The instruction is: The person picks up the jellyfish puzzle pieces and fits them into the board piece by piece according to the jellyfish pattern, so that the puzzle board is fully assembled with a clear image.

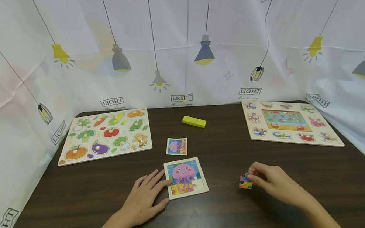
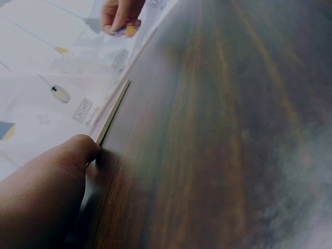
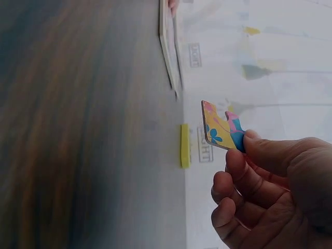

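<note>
A small square jigsaw puzzle of a pink jellyfish lies in its wooden frame near the middle of the table. Its lower right corner is bare wood. My left hand rests beside the frame with fingers spread, fingertips and thumb at its left edge; in the left wrist view the thumb meets the frame's side. To the right of the puzzle, my right hand pinches a yellow, blue and pink puzzle piece between thumb and forefinger, above the table.
Behind the frame lies a jellyfish picture card, with a yellow block farther back. A vegetable peg board is at the back left, a sea-animal board at the back right. A printed curtain surrounds the dark table.
</note>
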`<state>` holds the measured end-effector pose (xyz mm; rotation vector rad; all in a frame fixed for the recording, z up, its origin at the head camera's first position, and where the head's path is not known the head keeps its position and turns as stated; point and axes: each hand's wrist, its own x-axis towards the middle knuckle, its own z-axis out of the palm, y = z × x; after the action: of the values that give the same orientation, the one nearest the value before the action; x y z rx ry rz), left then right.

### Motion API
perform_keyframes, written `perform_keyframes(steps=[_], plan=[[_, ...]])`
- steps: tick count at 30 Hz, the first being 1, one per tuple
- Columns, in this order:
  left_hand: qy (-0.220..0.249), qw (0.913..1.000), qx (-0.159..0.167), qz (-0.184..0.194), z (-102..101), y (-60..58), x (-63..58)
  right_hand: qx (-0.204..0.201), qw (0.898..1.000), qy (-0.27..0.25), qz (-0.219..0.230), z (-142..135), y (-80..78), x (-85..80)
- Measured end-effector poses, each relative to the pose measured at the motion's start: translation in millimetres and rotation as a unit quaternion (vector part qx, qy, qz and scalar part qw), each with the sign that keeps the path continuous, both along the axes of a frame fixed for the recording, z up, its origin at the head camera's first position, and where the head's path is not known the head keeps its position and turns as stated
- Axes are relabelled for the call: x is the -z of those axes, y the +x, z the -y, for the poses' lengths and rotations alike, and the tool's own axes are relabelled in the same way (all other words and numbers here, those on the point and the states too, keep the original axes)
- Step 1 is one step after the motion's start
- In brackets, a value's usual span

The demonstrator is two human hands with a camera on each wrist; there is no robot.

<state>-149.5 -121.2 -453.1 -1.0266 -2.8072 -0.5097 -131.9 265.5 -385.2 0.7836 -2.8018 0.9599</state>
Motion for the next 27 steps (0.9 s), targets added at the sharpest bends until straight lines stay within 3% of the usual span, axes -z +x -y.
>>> perform_keyframes(steps=[16, 27], plan=[[-0.007, 0.9999, -0.002, 0.008, 0, -0.5, 0.7, -0.026, 0.999, 0.023, 0.033, 36, -25.0, 1.3], [-0.005, 0.9999, 0.001, 0.014, -1, -0.4, 1.2, -0.054, 0.998, 0.020, 0.027, 62, -37.2, 6.8]])
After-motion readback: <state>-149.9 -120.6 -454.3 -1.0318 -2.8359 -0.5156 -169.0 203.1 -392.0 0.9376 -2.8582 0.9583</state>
